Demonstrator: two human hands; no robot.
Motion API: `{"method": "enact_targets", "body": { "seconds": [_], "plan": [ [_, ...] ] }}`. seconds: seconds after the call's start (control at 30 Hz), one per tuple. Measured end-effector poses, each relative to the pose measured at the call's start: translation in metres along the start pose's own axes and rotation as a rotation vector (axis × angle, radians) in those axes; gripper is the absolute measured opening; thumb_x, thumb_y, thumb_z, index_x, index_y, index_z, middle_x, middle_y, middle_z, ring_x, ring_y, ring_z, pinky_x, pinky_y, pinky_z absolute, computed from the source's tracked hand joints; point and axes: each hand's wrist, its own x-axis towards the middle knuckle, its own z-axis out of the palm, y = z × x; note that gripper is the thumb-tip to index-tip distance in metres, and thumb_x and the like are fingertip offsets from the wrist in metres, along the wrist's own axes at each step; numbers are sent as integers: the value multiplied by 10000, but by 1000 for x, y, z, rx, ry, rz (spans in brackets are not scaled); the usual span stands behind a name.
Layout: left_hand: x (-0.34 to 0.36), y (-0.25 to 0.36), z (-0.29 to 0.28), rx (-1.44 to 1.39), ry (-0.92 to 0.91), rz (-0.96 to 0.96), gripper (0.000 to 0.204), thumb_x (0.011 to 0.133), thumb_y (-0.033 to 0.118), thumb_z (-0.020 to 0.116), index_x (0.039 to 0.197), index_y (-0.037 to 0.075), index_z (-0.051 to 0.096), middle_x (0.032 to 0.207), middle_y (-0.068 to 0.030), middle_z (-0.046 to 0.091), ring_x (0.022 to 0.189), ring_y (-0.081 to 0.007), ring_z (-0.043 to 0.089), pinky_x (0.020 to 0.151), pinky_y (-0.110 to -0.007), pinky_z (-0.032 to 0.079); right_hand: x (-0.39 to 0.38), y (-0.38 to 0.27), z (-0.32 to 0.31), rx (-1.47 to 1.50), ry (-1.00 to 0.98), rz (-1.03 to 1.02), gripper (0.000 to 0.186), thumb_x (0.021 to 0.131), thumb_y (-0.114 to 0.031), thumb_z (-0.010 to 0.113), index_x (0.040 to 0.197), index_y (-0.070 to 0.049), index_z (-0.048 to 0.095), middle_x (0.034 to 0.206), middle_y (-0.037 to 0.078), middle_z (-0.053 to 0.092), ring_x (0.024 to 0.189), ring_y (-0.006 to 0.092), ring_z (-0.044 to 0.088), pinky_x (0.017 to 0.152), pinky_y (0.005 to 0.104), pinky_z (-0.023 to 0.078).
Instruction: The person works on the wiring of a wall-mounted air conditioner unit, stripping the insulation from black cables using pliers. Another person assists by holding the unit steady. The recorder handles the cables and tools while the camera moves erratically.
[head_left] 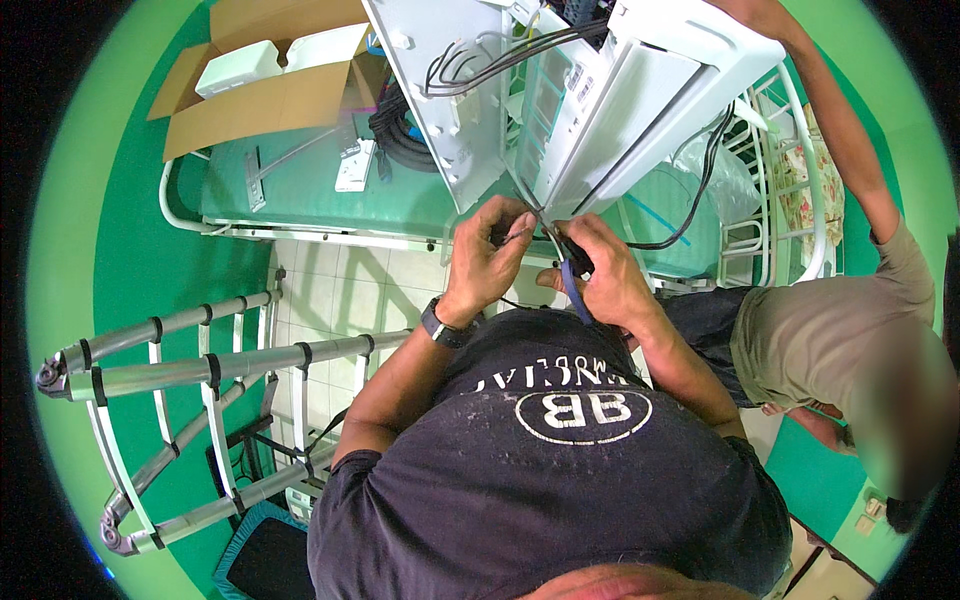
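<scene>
A white air conditioner unit (630, 110) stands tilted on the bed in front of me, its large white panel (440, 90) swung out to the left. A grey cable (522, 185) comes down from between them to my hands. My left hand (488, 255) pinches the cable end, thumb and fingers together. Close beside it, my right hand (608, 270) is closed around a dark tool with a blue handle (574, 290); its exact kind is partly hidden by the fingers. Black wires (500, 68) hang from the top of the unit.
A co-worker (830, 330) at the right reaches an arm up to the unit. An open cardboard box (250, 135) with white parts lies on the green bed (300, 200), near a black coiled hose (400, 140). A folding metal ladder (230, 365) stands at my left.
</scene>
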Motion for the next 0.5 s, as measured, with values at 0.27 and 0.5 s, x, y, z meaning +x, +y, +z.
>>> {"method": "enact_targets", "body": {
  "seconds": [0.27, 0.5],
  "plan": [
    [-2, -4, 2, -16, 39, 2, 95, 959, 78, 686, 941, -5, 644, 752, -50, 639, 672, -82, 502, 620, -269, 449, 2, -2, 8, 49, 22, -2, 543, 825, -312, 838, 1162, 52, 619, 1066, 204, 627, 957, 388, 647, 850, 446, 529],
    [2, -12, -3, 150, -32, 179, 96, 876, -5, 677, 949, 41, 633, 777, -71, 640, 678, -192, 596, 633, -348, 451, 1, 9, 8, 197, -120, 159, 466, 850, -338, 817, 1102, 11, 638, 955, 191, 651, 882, 320, 653, 809, 411, 521]
  ]
}}
